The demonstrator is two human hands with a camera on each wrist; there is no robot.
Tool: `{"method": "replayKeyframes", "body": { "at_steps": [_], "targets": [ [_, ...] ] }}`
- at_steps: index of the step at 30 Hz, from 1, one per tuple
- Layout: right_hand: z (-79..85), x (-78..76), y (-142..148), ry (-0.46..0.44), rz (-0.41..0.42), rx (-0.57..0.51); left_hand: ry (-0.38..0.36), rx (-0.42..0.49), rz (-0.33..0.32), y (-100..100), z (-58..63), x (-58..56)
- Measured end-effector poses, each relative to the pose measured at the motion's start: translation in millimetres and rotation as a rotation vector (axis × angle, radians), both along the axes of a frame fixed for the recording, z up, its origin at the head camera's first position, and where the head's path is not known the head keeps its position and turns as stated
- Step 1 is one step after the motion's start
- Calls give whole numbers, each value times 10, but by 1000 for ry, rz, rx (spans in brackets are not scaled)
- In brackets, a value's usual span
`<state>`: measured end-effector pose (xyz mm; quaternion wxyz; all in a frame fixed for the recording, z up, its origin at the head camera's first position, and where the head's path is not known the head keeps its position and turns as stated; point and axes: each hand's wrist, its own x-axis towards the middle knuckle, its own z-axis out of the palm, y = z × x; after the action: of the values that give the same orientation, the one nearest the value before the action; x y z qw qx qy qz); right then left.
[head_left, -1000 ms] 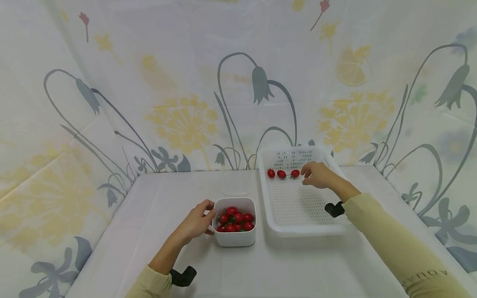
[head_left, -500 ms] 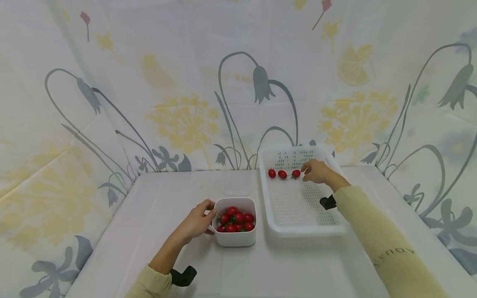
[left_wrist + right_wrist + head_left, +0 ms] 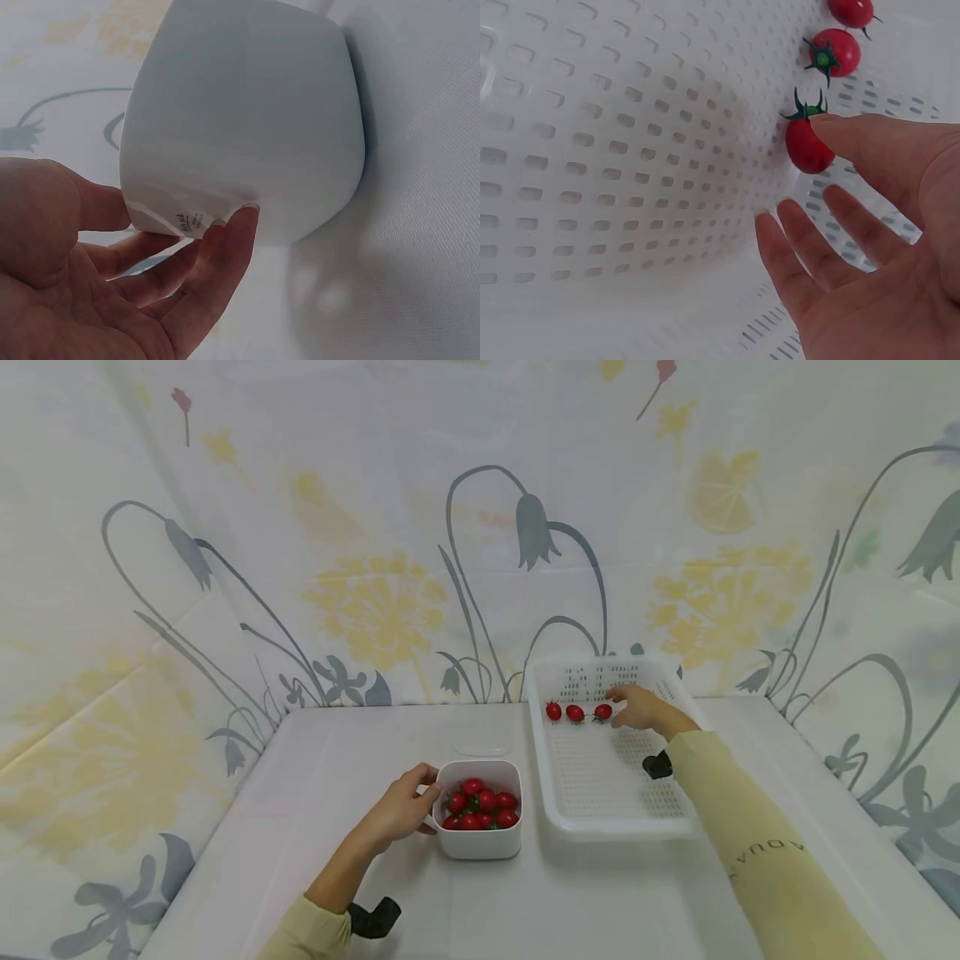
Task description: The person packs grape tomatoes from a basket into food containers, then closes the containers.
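Observation:
My left hand (image 3: 405,806) rests against the left side of a white square container (image 3: 480,843), which holds several red cherry tomatoes (image 3: 486,800). In the left wrist view, relaxed fingertips touch the container's wall (image 3: 247,112), with the thumb by its rim. My right hand (image 3: 641,708) reaches into a white perforated basket (image 3: 552,802). Three cherry tomatoes lie in a row along its far side: left (image 3: 553,711), middle (image 3: 575,713) and right (image 3: 603,712). In the right wrist view, the thumb overlaps the nearest tomato (image 3: 808,146) near its green stem; the other fingers are spread apart from it.
A flat, clear lid-like piece (image 3: 482,742) lies on the white table (image 3: 360,735) behind the container. The basket stands to the container's right with a narrow gap between. A flower-printed sheet (image 3: 375,485) hangs behind and at the sides.
My right hand has moved slightly closer to the rightmost tomato, and its forearm has swung left. The whole head view has shifted a little. My left hand stays at the container.

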<state>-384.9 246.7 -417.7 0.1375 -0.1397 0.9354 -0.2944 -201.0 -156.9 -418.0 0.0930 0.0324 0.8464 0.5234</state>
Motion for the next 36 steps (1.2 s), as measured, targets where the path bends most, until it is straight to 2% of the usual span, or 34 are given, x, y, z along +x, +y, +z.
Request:
{"method": "replayKeyframes", "body": {
  "at_steps": [15,26,32,36],
  "targets": [
    [-27,2,-41,64,123,102,-10,-13,3,-5,-26,-8],
    [-31,-37,-106,104,122,166,-10,-18,2,-3,-15,-3],
    [-45,-53,-141,46,94,199,-9,-14,-4,-13,-10,2],
    [-62,-49,-151,-9,62,179,-13,-11,-5,-20,-19,0]
  ]
}}
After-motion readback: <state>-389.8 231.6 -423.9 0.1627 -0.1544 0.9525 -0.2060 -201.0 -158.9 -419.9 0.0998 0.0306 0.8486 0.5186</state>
